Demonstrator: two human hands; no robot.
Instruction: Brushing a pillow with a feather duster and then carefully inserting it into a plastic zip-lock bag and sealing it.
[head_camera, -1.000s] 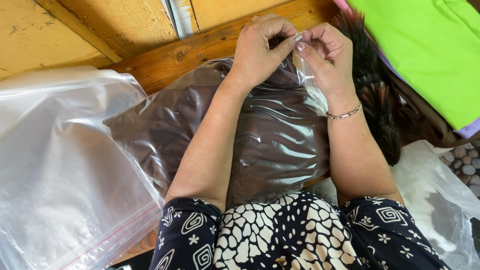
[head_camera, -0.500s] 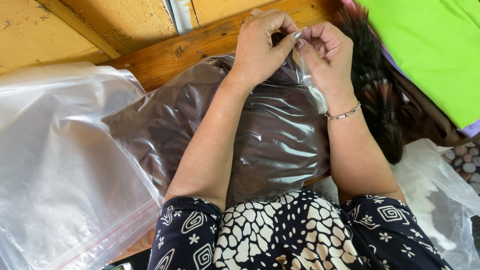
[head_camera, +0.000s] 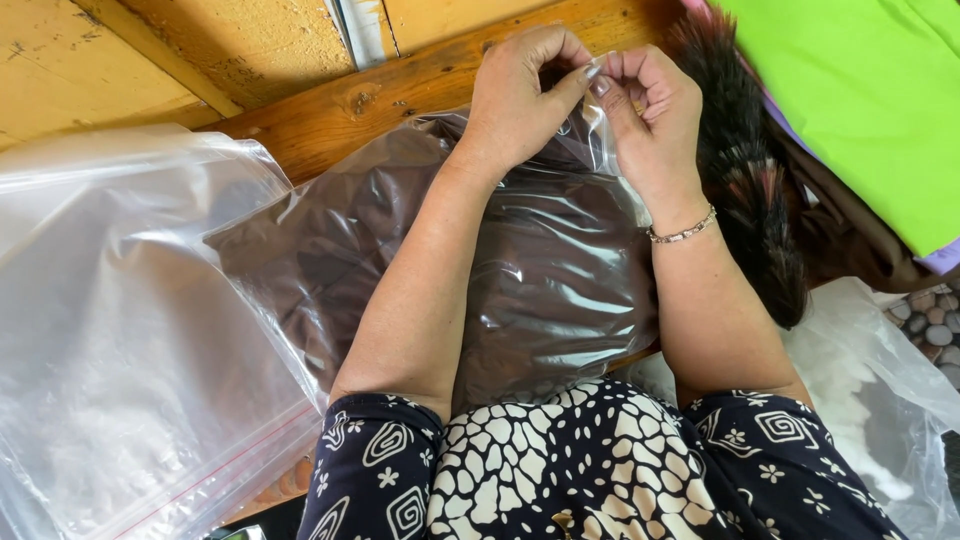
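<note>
A clear plastic bag (head_camera: 560, 280) with dark brown folded cloth inside lies on a wooden bench (head_camera: 400, 95) in front of me. Both hands meet at the bag's far top edge. My left hand (head_camera: 520, 95) pinches the plastic edge with thumb and fingers. My right hand (head_camera: 645, 115), with a thin bracelet on the wrist, pinches the same edge right beside it. My forearms rest over the bag.
A stack of empty clear zip bags (head_camera: 110, 340) with a red seal line lies at the left. A dark furry piece (head_camera: 745, 170) lies at the right, beside bright green fabric (head_camera: 860, 100). Another clear bag (head_camera: 880, 400) lies at the lower right.
My two hands have stayed at the bag's top edge, with only slight shifts of the fingers along the plastic.
</note>
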